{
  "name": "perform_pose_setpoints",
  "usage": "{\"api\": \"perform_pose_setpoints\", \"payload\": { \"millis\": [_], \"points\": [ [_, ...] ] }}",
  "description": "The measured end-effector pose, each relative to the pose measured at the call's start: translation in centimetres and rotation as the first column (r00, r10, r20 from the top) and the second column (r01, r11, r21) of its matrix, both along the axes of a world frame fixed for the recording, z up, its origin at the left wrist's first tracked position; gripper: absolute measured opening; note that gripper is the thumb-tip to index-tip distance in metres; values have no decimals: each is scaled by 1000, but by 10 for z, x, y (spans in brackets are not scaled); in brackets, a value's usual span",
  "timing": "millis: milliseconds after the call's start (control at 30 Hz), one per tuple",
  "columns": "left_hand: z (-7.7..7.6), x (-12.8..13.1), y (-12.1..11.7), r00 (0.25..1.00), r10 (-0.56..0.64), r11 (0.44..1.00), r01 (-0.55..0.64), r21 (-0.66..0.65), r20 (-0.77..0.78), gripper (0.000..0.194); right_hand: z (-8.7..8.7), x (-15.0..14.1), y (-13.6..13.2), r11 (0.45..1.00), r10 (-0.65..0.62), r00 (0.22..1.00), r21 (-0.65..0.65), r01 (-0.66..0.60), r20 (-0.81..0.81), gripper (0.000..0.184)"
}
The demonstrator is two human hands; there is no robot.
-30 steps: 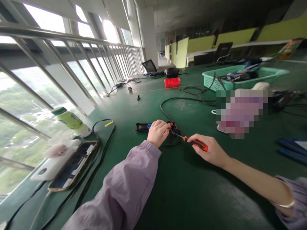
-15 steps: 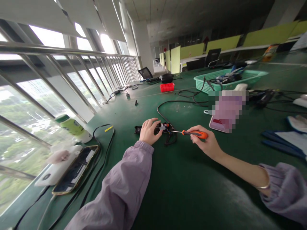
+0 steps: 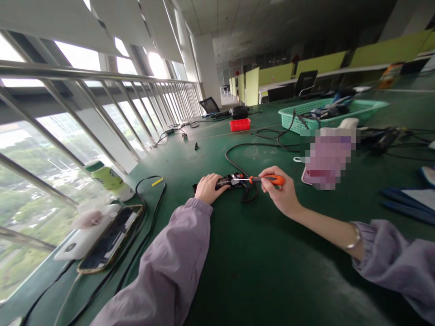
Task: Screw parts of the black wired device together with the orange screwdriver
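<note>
On the green table lies a black corded device (image 3: 232,180) with its inner parts exposed; its exact kind does not show. My left hand (image 3: 208,188) is closed over the device's left end and holds it against the table. In my right hand (image 3: 280,192) is a screwdriver (image 3: 272,180) with an orange and black handle, gripped between thumb and fingers. Its thin metal shaft points left, and the tip is at the exposed parts. Whether the tip sits in a screw is too small to tell. A black cable (image 3: 234,151) runs from behind the device toward the back right.
A red tray (image 3: 239,125) and a turquoise basket (image 3: 288,118) with tools stand farther back. At right lie a pink phone (image 3: 328,158), partly pixelated, and blue-white gloves (image 3: 408,203). At left are a green-capped bottle (image 3: 108,179), a dark-screened phone (image 3: 112,240) and black cords (image 3: 158,203).
The screwdriver has shifted left, its tip now farther over the exposed parts. My left hand has slid slightly left and now lies flatter around the device's end.
</note>
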State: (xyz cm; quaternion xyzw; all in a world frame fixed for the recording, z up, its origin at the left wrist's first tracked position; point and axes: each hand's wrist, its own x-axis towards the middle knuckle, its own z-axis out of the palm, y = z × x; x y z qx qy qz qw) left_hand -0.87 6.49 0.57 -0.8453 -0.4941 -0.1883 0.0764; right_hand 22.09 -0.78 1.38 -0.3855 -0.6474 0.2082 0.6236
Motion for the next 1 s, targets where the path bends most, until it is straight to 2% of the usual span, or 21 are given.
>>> {"api": "perform_pose_setpoints", "payload": {
  "millis": [167,400,633,733,900,1000],
  "points": [
    [-1,-1,1,1000,-17,1000,18,14,-10,39,2,2,4,1000,8,1000,16,-8,-29,5],
    [-3,0,2,1000,-15,1000,15,22,-22,39,-4,6,7,1000,21,1000,-18,-21,-17,5],
    [0,2,-1,999,3,999,-1,42,-53,39,-5,7,0,999,47,999,-21,-47,20,5],
    [0,2,-1,998,6,998,-3,56,-56,40,-6,6,-6,998,56,995,-24,-54,79,8],
    [1,2,-1,998,-4,998,8,66,-60,38,-7,5,-13,1000,-1,990,3,1,144,5],
    [1,2,-1,999,-10,998,13,57,-53,38,-7,6,-13,998,-20,983,58,9,181,12]
  ]
}}
